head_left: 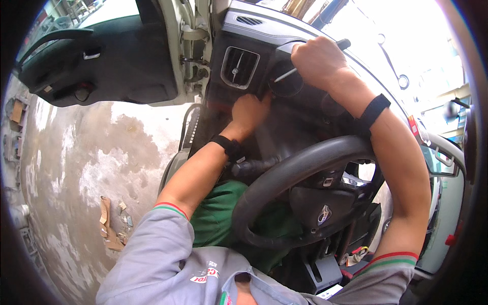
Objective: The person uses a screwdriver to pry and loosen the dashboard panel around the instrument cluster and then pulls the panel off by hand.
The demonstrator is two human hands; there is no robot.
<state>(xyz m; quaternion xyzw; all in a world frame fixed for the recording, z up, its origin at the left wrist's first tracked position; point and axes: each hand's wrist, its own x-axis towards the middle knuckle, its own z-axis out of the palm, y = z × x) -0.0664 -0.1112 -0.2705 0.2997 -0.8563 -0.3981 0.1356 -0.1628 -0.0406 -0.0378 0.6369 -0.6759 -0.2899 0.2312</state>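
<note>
Nearest, green trousers sit beneath the steering wheel, whose thick dark rim cuts across the space below the forearms. A column stalk juts out to the left of it, just below the left wrist.

Beyond the rim, the left hand is at the lower part of the dashboard, under the air vent. Its fingers are curled, with one digit reaching toward the panel; whether they pinch anything I cannot tell. The right hand is higher up, its grip closed around a screwdriver. The handle's dark end sticks out behind the fist, and the pale shaft slants down and left in front of the round gauge. Contact at the tip cannot be made out.

The step in hand looks like tool work around the gauge; I judge that the next move calls for a steady, well-aimed tip, kept off the gauge's face.

Room is tight: the wheel rim limits the right forearm from below, and the vent's frame stands close above the left hand. Farther left, the door hangs open over the patchy floor, leaving more freedom on that side.
</note>
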